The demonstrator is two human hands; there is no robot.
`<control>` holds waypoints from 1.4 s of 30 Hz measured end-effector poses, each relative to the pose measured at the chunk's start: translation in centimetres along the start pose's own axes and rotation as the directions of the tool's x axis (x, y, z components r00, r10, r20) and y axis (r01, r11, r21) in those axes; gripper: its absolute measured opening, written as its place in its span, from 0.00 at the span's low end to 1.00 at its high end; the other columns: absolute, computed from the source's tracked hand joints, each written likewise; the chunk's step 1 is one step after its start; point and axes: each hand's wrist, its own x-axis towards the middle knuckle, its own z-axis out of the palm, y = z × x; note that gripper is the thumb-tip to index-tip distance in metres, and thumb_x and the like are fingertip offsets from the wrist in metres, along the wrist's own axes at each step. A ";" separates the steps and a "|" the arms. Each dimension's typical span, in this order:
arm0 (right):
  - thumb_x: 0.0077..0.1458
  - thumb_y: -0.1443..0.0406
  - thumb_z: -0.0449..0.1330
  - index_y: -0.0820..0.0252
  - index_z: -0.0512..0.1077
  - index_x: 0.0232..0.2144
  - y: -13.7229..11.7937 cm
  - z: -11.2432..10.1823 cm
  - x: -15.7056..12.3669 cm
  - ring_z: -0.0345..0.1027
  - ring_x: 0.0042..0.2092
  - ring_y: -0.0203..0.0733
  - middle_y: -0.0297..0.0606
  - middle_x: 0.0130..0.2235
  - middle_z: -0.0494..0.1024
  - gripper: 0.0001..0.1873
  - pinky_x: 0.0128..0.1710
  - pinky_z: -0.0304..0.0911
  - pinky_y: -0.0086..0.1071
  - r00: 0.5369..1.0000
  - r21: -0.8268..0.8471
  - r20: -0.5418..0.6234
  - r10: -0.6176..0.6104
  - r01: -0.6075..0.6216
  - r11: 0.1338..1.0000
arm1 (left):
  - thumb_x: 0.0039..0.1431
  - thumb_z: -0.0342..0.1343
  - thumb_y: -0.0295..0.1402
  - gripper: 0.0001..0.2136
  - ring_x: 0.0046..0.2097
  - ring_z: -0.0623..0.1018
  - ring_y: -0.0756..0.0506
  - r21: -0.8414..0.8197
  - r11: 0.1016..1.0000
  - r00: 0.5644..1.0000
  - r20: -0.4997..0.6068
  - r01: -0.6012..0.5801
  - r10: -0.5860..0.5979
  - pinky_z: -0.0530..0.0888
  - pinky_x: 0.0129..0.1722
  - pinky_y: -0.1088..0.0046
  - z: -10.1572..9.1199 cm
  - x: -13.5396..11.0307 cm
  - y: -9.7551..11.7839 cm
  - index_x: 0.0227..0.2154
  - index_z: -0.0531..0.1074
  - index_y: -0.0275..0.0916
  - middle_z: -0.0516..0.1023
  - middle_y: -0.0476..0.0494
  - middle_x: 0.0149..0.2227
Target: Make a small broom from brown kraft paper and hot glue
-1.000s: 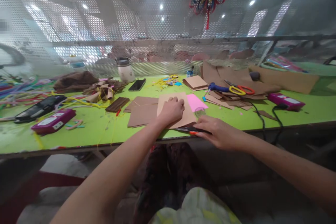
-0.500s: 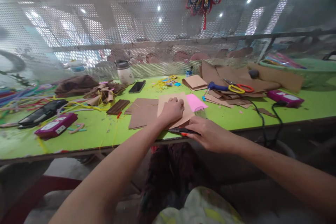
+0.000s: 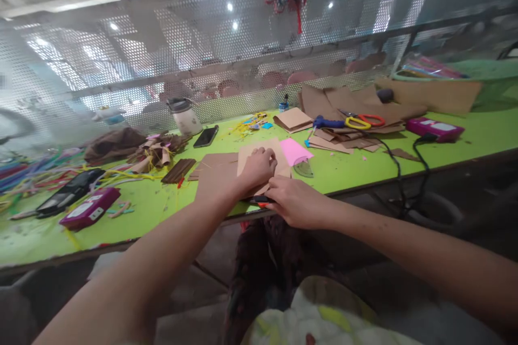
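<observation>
My left hand [image 3: 259, 166] presses down on a light brown sheet of kraft paper [image 3: 245, 156] at the table's front edge, its fingers bent. Close beside it, my right hand [image 3: 295, 200] is closed around a black tool with an orange part [image 3: 261, 201], shaped like a utility knife. The tool lies low across the near edge of the paper; my fingers hide much of it. Darker brown sheets [image 3: 208, 183] lie to the left, partly under the light one. Pink paper [image 3: 296, 152] and a clear protractor [image 3: 303, 168] lie just to the right.
Scissors with yellow and red handles [image 3: 364, 122] and a blue glue gun [image 3: 328, 123] rest by stacked brown paper [image 3: 340, 99]. Purple boxes [image 3: 435, 129] sit right and left, the right one with a black cable. Phone [image 3: 205, 137], jug [image 3: 185, 118] and paper rolls [image 3: 159, 153] stand behind left.
My right hand has moved left with the black-and-orange tool, closer to my left hand. My left hand stays on the paper. The head view has tilted and shifted slightly.
</observation>
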 end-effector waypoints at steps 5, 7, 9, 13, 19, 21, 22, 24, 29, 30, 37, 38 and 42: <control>0.59 0.68 0.52 0.69 0.73 0.40 0.1 0.2 0.0 0.65 0.43 0.48 0.48 0.39 0.73 0.12 0.41 0.60 0.38 0.999 -0.074 -0.014 -0.032 0.031 0.997 | 0.60 0.47 0.32 0.09 0.44 0.70 0.40 -0.024 1.000 1.000 -0.009 -0.008 0.007 0.68 0.44 0.64 -0.1 0.0 0.0 0.39 0.71 0.38 0.72 0.39 0.39; 0.59 0.67 0.53 0.69 0.73 0.40 0.0 0.1 -0.1 0.65 0.44 0.48 0.48 0.40 0.73 0.12 0.41 0.60 0.37 0.999 -0.041 -0.020 -0.049 0.049 0.998 | 0.60 0.47 0.32 0.09 0.44 0.70 0.40 -0.044 0.999 1.000 -0.019 -0.009 0.009 0.68 0.44 0.63 -0.3 -0.2 0.1 0.39 0.71 0.38 0.72 0.39 0.39; 0.59 0.66 0.54 0.67 0.74 0.38 -0.4 0.0 -0.1 0.65 0.44 0.46 0.48 0.41 0.72 0.11 0.41 0.61 0.36 0.994 0.001 -0.009 -0.111 0.111 0.994 | 0.59 0.47 0.33 0.10 0.45 0.70 0.40 -0.071 0.997 1.000 -0.025 -0.013 0.011 0.67 0.45 0.63 -0.5 -0.4 0.2 0.39 0.71 0.38 0.72 0.39 0.39; 0.59 0.65 0.54 0.67 0.74 0.35 -1.4 -0.2 -0.5 0.65 0.42 0.46 0.47 0.39 0.72 0.11 0.39 0.61 0.35 0.982 0.019 0.019 -0.186 0.186 0.982 | 0.59 0.48 0.33 0.10 0.45 0.70 0.40 -0.152 0.988 1.000 -0.029 0.004 -0.009 0.66 0.47 0.62 -0.7 -0.7 0.3 0.39 0.72 0.38 0.73 0.38 0.40; 0.61 0.63 0.52 0.62 0.74 0.40 -0.7 -3.2 -4.0 0.65 0.39 0.43 0.43 0.37 0.72 0.12 0.38 0.62 0.34 0.994 0.116 0.040 -0.106 0.101 0.988 | 0.55 0.53 0.34 0.07 0.36 0.73 0.45 -0.374 0.921 0.994 0.060 0.107 -0.091 0.68 0.36 0.71 -1.1 0.0 -0.8 0.31 0.72 0.37 0.76 0.43 0.33; 0.63 0.62 0.51 0.59 0.73 0.44 0.9 -4.6 -5.4 0.66 0.39 0.41 0.42 0.38 0.73 0.14 0.39 0.62 0.34 0.999 0.171 -0.004 -0.049 0.049 0.984 | 0.54 0.53 0.36 0.08 0.30 0.72 0.47 -0.462 0.874 0.988 0.104 0.152 -0.117 0.67 0.30 0.73 -1.7 0.1 -1.8 0.26 0.71 0.37 0.74 0.46 0.27; 0.63 0.61 0.51 0.58 0.73 0.45 2.0 -5.2 -6.0 0.67 0.40 0.41 0.41 0.38 0.74 0.14 0.40 0.63 0.33 0.999 0.183 -0.032 -0.026 0.031 0.983 | 0.54 0.53 0.37 0.09 0.28 0.71 0.48 -0.505 0.846 0.984 0.120 0.172 -0.129 0.66 0.27 0.74 -2.1 0.1 -2.3 0.24 0.70 0.37 0.72 0.47 0.24; 0.62 0.60 0.51 0.56 0.73 0.46 4.9 -5.9 -6.5 0.68 0.43 0.42 0.41 0.41 0.75 0.15 0.42 0.63 0.33 0.990 0.151 -0.129 0.048 -0.029 0.988 | 0.54 0.52 0.41 0.13 0.24 0.68 0.49 -0.586 0.785 0.979 0.134 0.202 -0.152 0.64 0.24 0.75 -3.0 -0.1 -3.5 0.22 0.67 0.37 0.68 0.50 0.20; 0.58 0.58 0.51 0.60 0.77 0.41 12.5 -4.1 -4.3 0.71 0.36 0.45 0.43 0.36 0.78 0.18 0.36 0.64 0.35 0.857 -0.024 -0.365 0.362 -0.398 0.917 | 0.51 0.54 0.45 0.15 0.20 0.61 0.52 -0.711 0.661 0.963 0.090 0.240 -0.252 0.57 0.20 0.76 -4.9 -1.0 -6.6 0.21 0.62 0.39 0.62 0.53 0.19; 0.58 0.59 0.51 0.60 0.77 0.41 13.5 -3.3 -3.6 0.71 0.36 0.46 0.44 0.36 0.78 0.18 0.36 0.64 0.35 0.844 -0.055 -0.346 0.409 -0.453 0.890 | 0.50 0.54 0.46 0.16 0.20 0.60 0.52 -0.725 0.643 0.957 0.079 0.247 -0.278 0.55 0.19 0.76 -5.3 -1.2 -7.2 0.21 0.61 0.39 0.60 0.54 0.18; 0.56 0.59 0.56 0.63 0.78 0.37 13.0 -0.1 -1.1 0.65 0.48 0.53 0.49 0.41 0.77 0.16 0.49 0.58 0.42 0.842 -0.111 -0.326 0.429 -0.485 0.868 | 0.49 0.53 0.45 0.14 0.24 0.66 0.50 -0.834 0.484 0.923 0.077 0.267 -0.377 0.63 0.23 0.74 -7.3 -3.0 -8.8 0.24 0.61 0.40 0.65 0.52 0.22; 0.56 0.58 0.57 0.63 0.77 0.38 12.3 -0.5 -0.9 0.64 0.49 0.54 0.49 0.43 0.76 0.16 0.50 0.57 0.44 0.842 -0.062 -0.358 0.404 -0.453 0.889 | 0.49 0.53 0.44 0.13 0.25 0.68 0.50 -0.844 0.466 0.926 0.087 0.265 -0.369 0.65 0.24 0.74 -7.3 -2.9 -8.5 0.25 0.62 0.40 0.66 0.51 0.23; 0.59 0.54 0.52 0.62 0.75 0.37 9.2 -2.1 0.9 0.69 0.41 0.47 0.44 0.38 0.78 0.19 0.43 0.64 0.42 0.867 0.288 -0.340 0.364 -0.273 0.918 | 0.50 0.53 0.40 0.10 0.27 0.71 0.48 -0.858 0.452 0.945 0.107 0.244 -0.308 0.68 0.26 0.73 -6.5 -1.8 -6.2 0.26 0.64 0.39 0.70 0.50 0.25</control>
